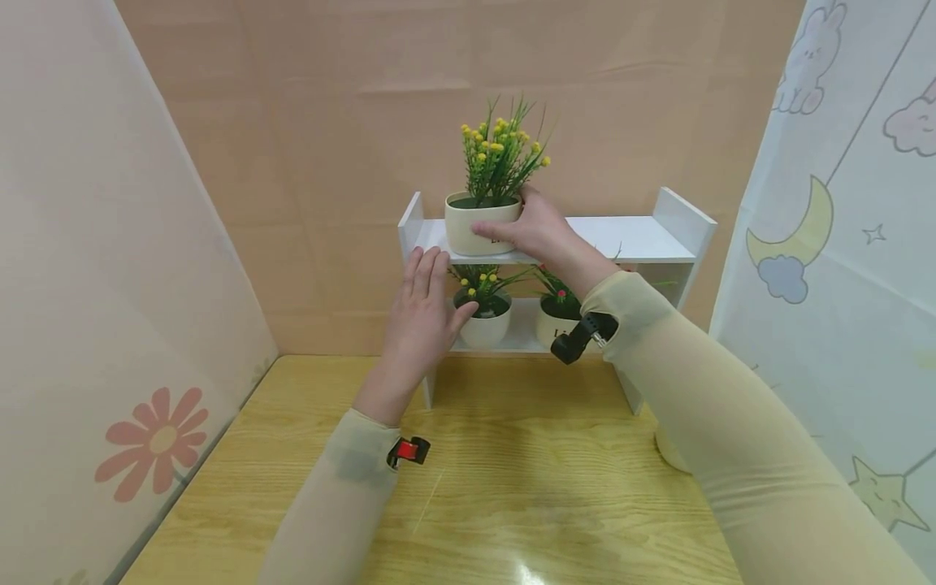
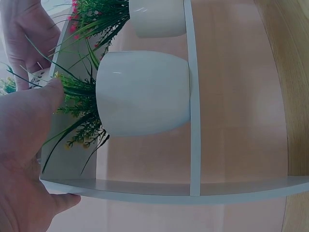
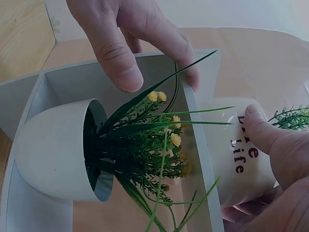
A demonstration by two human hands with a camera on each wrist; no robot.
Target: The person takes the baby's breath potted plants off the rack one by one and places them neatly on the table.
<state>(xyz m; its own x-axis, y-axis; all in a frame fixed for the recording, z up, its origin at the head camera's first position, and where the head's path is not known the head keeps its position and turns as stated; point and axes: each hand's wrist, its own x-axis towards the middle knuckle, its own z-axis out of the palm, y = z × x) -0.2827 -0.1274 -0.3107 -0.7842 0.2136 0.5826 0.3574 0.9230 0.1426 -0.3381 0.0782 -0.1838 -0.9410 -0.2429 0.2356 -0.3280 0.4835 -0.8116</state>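
My right hand (image 1: 541,231) grips a cream oval pot (image 1: 465,223) of artificial yellow flowers and grass, thumb on its front and fingers round the back. This pot is at the left end of the top board of a white two-tier shelf (image 1: 621,236). "Life" lettering shows on its side in the right wrist view. My left hand (image 1: 422,313) touches the shelf's front left corner with straight fingers, its thumb spread over the lower tier. Below stands a rounded white pot (image 3: 53,150) with yellow flowers.
Beside it on the lower tier is another lettered pot (image 1: 550,329) with red flowers, partly behind my right wrist. A cream rounded object (image 1: 669,451) on the wooden table (image 1: 504,471) is mostly hidden by my right sleeve. Patterned cloth walls flank the table.
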